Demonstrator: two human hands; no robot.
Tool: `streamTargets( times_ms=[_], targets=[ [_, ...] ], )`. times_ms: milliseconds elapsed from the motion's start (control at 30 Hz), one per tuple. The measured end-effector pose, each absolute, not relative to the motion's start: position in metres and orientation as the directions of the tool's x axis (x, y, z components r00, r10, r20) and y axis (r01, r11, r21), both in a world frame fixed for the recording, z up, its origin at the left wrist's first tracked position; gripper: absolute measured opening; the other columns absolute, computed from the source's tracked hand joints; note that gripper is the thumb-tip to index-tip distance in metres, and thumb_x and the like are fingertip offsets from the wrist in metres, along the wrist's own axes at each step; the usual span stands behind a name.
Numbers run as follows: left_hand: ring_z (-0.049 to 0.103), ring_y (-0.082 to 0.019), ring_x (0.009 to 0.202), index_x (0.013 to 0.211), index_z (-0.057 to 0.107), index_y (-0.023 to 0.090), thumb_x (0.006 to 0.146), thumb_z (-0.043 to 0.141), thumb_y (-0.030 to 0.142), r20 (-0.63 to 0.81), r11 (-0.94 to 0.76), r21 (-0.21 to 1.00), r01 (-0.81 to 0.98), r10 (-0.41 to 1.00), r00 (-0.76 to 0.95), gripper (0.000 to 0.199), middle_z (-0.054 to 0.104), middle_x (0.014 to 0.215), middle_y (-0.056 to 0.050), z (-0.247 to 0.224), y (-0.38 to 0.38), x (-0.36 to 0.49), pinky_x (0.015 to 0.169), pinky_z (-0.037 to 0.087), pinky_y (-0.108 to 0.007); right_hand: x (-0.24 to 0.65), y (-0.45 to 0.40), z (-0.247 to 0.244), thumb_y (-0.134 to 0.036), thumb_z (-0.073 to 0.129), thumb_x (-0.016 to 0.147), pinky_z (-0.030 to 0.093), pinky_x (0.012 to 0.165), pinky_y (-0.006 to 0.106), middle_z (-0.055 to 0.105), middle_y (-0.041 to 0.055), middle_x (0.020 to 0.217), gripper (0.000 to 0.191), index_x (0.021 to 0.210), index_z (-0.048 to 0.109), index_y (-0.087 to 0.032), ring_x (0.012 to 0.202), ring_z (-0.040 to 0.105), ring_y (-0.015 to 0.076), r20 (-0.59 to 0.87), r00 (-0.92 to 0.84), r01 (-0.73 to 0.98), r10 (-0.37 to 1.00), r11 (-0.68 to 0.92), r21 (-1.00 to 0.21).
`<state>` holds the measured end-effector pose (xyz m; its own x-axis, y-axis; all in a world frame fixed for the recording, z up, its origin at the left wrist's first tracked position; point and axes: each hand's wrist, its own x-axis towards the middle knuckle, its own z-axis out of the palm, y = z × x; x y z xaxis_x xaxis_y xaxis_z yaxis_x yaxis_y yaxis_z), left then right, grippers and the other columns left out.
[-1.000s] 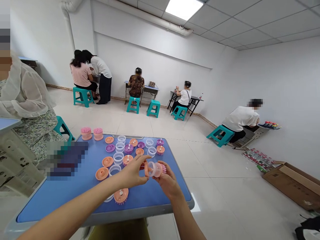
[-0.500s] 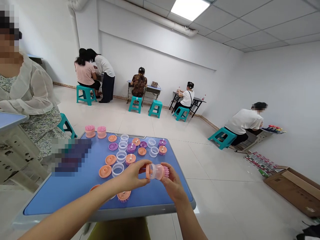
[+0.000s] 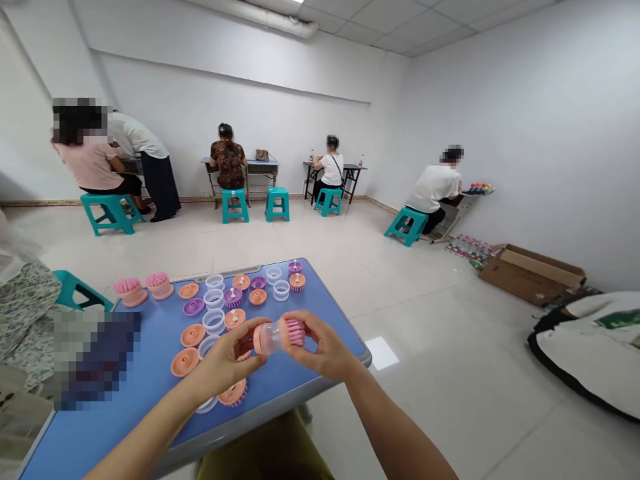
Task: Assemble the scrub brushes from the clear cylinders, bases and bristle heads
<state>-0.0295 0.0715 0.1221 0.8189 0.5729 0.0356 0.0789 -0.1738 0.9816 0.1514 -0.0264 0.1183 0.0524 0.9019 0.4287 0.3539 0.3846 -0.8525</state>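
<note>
Both hands hold a pink-bristled plastic brush (image 3: 280, 335) above the blue table (image 3: 150, 353). My left hand (image 3: 225, 357) grips its clear cup and orange base, and my right hand (image 3: 320, 348) grips the bristle end. Spread over the table are several orange discs (image 3: 185, 362), clear plastic rings (image 3: 214, 321) and purple bristled brush heads (image 3: 233, 297). Two assembled pink brushes (image 3: 131, 291) stand at the far left corner. An orange-based pink brush head (image 3: 233, 393) lies just below my left wrist.
A seated co-worker's floral skirt (image 3: 30, 313) and a teal stool (image 3: 80, 291) are left of the table. A pixelated patch (image 3: 95, 360) covers the table's left part. Further people sit at tables across the tiled floor. A cardboard box (image 3: 530, 275) and a black-edged white bag (image 3: 585, 350) lie at right.
The whole view has swung, with the table now lower left and the room turned. Both hands still hold the brush, now lying more to the left in the picture.
</note>
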Motion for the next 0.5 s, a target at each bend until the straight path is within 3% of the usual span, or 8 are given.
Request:
streamTargets(
  times_ms=[300, 500],
  targets=[
    [0.054, -0.023, 0.101, 0.125, 0.045, 0.02, 0.071, 0.067, 0.037, -0.074, -0.066, 0.989, 0.134, 0.562, 0.824, 0.06, 0.06, 0.108, -0.006, 0.122, 0.069, -0.033, 0.086, 0.047, -0.033, 0.151, -0.034, 0.123, -0.015, 0.06, 0.074, 0.045, 0.088, 0.032, 0.058, 0.0063, 0.111, 0.044, 0.116, 0.049, -0.022, 0.102, 0.055, 0.0183, 0.572, 0.004, 0.497, 0.82, 0.495, -0.713],
    [0.053, -0.024, 0.102, 0.126, 0.045, 0.02, 0.075, 0.062, 0.043, -0.086, -0.076, 0.986, 0.149, 0.535, 0.84, 0.058, 0.062, 0.108, -0.006, 0.124, 0.066, -0.032, 0.088, 0.044, -0.034, 0.149, -0.04, 0.123, -0.015, 0.058, 0.076, 0.045, 0.088, 0.032, 0.058, 0.0065, 0.11, 0.043, 0.117, 0.048, -0.021, 0.102, 0.055, 0.0176, 0.581, -0.008, 0.495, 0.814, 0.508, -0.705]
  ],
)
